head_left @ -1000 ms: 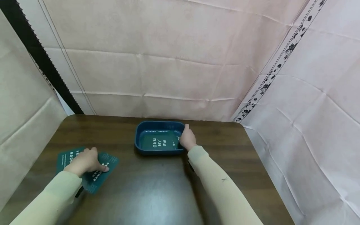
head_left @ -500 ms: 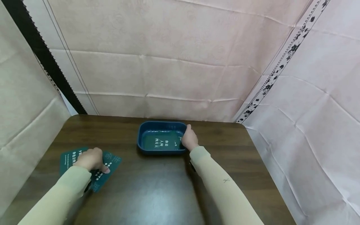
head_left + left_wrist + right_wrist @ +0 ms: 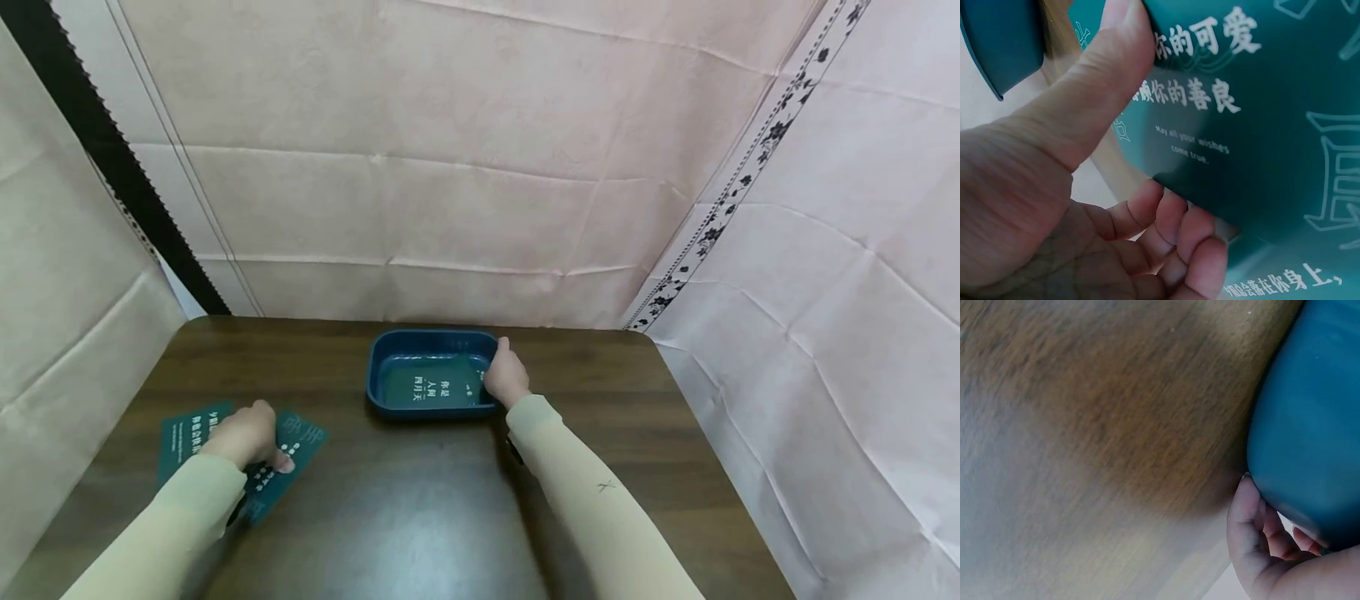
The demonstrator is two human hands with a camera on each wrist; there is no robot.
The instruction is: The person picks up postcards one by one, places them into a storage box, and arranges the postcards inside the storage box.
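Several teal cards with white print lie fanned at the table's left. My left hand rests on them. In the left wrist view its thumb presses on top of one teal card while the curled fingers hook under that card's edge. A dark blue tray sits at the back centre with one teal card lying flat inside. My right hand grips the tray's right rim. In the right wrist view its fingers curl against the tray's outer wall.
The dark wooden table has rounded corners. Pink cloth walls close it in at the back and right, beige cloth at the left. A second printed card lies under the pinched one.
Both hands stay where they were, the left on the cards and the right on the tray rim. The view has shifted slightly.
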